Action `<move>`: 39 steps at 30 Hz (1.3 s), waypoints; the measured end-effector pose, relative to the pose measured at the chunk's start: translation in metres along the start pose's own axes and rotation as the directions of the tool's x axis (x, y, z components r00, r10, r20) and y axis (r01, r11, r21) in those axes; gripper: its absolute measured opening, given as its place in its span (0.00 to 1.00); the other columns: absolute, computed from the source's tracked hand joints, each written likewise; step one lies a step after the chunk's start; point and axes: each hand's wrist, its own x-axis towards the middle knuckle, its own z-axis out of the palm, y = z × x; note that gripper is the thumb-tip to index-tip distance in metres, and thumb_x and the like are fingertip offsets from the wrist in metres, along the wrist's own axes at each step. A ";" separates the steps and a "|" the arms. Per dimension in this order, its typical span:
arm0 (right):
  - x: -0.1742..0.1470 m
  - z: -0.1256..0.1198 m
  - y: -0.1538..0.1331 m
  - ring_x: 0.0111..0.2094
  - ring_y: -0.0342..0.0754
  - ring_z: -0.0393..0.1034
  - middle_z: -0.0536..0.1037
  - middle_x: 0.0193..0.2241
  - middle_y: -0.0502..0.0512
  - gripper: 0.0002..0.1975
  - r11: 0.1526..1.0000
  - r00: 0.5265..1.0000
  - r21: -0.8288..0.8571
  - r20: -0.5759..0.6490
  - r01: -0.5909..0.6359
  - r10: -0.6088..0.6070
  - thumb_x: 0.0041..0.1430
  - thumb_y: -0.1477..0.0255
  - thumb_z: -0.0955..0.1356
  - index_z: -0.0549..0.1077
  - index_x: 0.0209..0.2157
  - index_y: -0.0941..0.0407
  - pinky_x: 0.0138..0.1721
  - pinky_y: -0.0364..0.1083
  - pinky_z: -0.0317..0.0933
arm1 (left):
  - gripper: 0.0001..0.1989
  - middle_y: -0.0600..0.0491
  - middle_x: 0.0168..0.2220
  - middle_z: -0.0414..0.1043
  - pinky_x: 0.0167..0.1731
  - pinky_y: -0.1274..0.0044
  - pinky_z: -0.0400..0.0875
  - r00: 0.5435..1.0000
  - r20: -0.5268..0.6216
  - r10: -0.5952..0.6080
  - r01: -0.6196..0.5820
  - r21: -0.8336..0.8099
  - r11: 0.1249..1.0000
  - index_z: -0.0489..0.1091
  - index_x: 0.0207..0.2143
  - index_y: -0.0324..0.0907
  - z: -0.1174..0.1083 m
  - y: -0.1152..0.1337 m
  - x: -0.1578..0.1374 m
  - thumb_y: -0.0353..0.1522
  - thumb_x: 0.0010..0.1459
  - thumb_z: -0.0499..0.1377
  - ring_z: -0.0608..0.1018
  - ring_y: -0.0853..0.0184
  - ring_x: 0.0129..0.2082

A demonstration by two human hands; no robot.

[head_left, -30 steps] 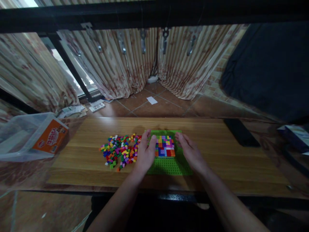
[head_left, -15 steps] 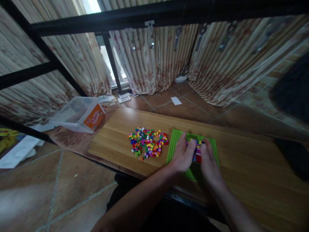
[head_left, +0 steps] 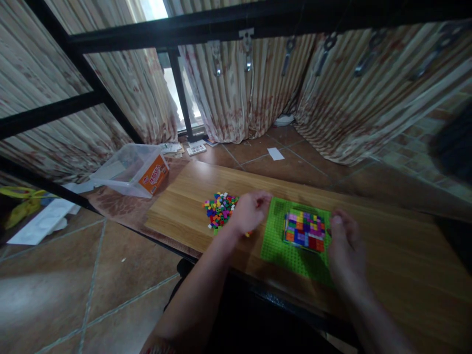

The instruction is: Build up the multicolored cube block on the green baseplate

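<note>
A green studded baseplate (head_left: 275,246) lies on the wooden board, bearing a rectangular block of colourful toy bricks (head_left: 304,231). Left of it is a heap of small loose bricks (head_left: 221,209), partly covered by my left hand (head_left: 249,214). This hand is above the heap's right side, its fingers curled together toward the plate's far left corner; anything between them is too small to make out. My right hand (head_left: 346,243) is at the plate's right edge, beside the brick block, with thumb and fingers bent closed. What its fingertips hold, if anything, cannot be told.
The wooden board (head_left: 398,250) runs across in front of me. Beyond its left end stands a clear plastic bin (head_left: 127,169) with an orange label. Dark metal bars (head_left: 221,24) cross in front of striped curtains (head_left: 254,93). Papers (head_left: 276,154) lie on the tiled floor.
Both hands have come away from the brick block, which now shows fully. The left went leftward over the loose bricks; the right shifted to the plate's right edge. The view has turned slightly left.
</note>
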 end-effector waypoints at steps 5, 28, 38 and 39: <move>0.004 -0.003 0.006 0.45 0.56 0.72 0.78 0.45 0.61 0.27 0.998 1.000 0.067 -0.016 0.002 -0.001 0.61 0.51 0.62 0.73 0.51 0.56 0.48 0.57 0.63 | 0.09 0.52 0.31 0.79 0.33 0.79 0.71 0.967 0.227 -0.119 0.079 0.179 0.981 0.78 0.32 0.38 -0.078 -0.021 -0.007 0.26 0.49 0.59 0.77 0.68 0.31; 0.018 -0.001 0.003 0.43 0.54 0.73 0.79 0.41 0.58 0.22 0.966 0.998 0.259 -0.057 0.003 0.013 0.58 0.53 0.65 0.76 0.42 0.56 0.49 0.57 0.63 | 0.05 0.55 0.26 0.73 0.28 0.81 0.64 0.940 0.338 0.049 -0.140 0.250 0.958 0.72 0.30 0.40 -0.040 0.006 -0.014 0.27 0.54 0.56 0.73 0.71 0.26; 0.023 -0.004 0.002 0.39 0.51 0.74 0.80 0.36 0.55 0.14 0.961 1.000 0.276 -0.006 -0.019 0.022 0.55 0.61 0.69 0.77 0.39 0.55 0.45 0.53 0.64 | 0.04 0.55 0.27 0.72 0.27 0.81 0.65 0.934 0.348 0.078 -0.095 0.030 0.995 0.71 0.31 0.39 0.014 0.023 -0.012 0.28 0.56 0.56 0.73 0.72 0.26; 0.023 -0.005 0.002 0.38 0.50 0.74 0.80 0.35 0.55 0.14 0.963 1.000 0.267 0.004 -0.029 0.029 0.54 0.62 0.69 0.77 0.39 0.55 0.44 0.52 0.65 | 0.04 0.55 0.26 0.73 0.27 0.81 0.64 0.936 0.344 0.070 -0.097 0.063 0.993 0.71 0.31 0.39 0.015 0.022 -0.012 0.28 0.56 0.56 0.73 0.72 0.26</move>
